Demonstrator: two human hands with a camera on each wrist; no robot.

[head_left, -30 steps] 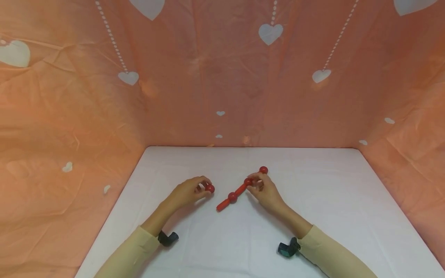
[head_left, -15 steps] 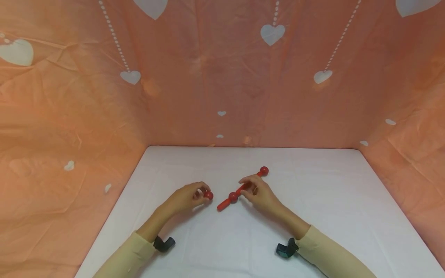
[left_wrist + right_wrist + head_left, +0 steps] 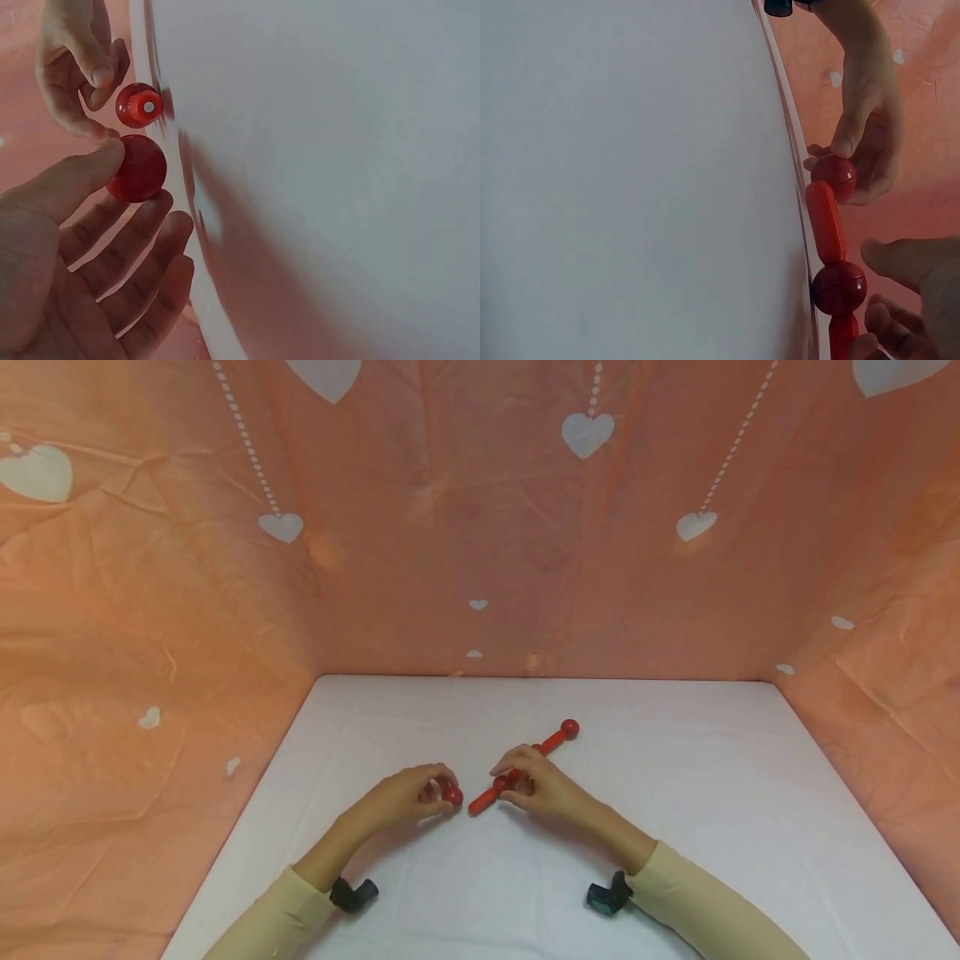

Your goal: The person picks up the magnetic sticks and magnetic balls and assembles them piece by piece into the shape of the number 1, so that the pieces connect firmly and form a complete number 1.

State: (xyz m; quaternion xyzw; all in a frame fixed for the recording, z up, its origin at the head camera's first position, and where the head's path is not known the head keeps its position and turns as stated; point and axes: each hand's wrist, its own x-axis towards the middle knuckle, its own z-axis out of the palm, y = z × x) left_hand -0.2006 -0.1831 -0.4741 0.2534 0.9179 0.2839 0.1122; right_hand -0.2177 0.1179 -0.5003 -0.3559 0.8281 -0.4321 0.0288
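Note:
My left hand [image 3: 412, 793] pinches a glossy red ball [image 3: 139, 169] between thumb and fingertips. In the left wrist view, this ball overlaps the near end of a row of red rods and balls. The row lies slanted on the white table, with a ball [image 3: 570, 729] at its far end and a bare red rod [image 3: 826, 221] at its near end. That rod's end face has a pale round spot. Over the row, my right hand [image 3: 543, 789] is spread loosely, thumb and fingers apart, beside the second ball [image 3: 839, 288]. Part of the row is hidden behind this hand.
The white table [image 3: 712, 777] meets orange cloth walls [image 3: 495, 552] printed with pale hearts at the back and sides. A dark wrist device [image 3: 354, 895] sits at the left sleeve cuff, another device [image 3: 609, 895] at the right.
My right hand has slid down along the row, from its upper part to the lower ball. The left hand has come nearer to me with its ball. The row has hardly moved.

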